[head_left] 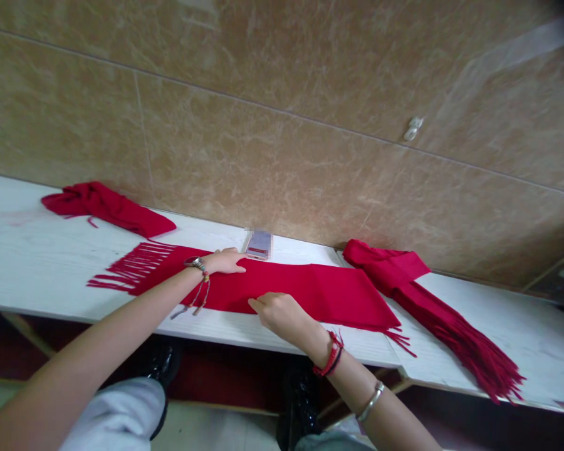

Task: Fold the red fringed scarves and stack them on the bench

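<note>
At the frame's centre, the left hand lies spread on a red scarf; the right hand curls at its lower edge, grip unclear.

Between the left hand and the right hand, the flat red scarf leaves a low, open passage, but beyond the left fingertips a phone and then the tiled wall stand in the way. Beyond the right hand, a narrow strip of white tabletop runs along the wall until a bunched red scarf blocks it, slanting toward the near edge; left of the left hand, a crumpled red bundle lies near the wall, with bare surface on its near side.
</note>
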Tool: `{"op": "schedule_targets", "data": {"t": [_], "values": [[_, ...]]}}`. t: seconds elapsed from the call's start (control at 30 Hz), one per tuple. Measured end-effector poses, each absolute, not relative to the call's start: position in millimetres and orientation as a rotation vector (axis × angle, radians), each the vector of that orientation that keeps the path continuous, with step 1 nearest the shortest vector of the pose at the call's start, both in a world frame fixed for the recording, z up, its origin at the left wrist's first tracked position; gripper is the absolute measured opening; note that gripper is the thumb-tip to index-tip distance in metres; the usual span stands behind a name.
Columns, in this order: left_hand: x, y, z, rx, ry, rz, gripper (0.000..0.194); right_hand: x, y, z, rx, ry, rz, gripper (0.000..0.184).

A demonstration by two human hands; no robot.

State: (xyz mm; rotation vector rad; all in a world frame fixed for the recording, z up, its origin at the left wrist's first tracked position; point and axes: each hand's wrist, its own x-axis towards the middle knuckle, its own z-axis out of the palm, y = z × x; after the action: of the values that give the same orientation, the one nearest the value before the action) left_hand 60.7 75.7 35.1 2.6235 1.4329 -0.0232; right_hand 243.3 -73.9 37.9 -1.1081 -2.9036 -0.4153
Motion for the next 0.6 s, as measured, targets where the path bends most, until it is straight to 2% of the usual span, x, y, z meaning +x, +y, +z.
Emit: {"op": "schedule_targets", "data": {"t": [0.17, 0.6], "values": [[75, 97, 44, 2.554, 1.314, 0.015, 0.032, 228, -75, 43, -1.099, -2.923, -0.477, 0.017], [63, 134, 32, 2.305, 1.228, 0.151, 0.015, 198, -66, 22, -1.166, -2.714, -0.598, 0.009]]}}
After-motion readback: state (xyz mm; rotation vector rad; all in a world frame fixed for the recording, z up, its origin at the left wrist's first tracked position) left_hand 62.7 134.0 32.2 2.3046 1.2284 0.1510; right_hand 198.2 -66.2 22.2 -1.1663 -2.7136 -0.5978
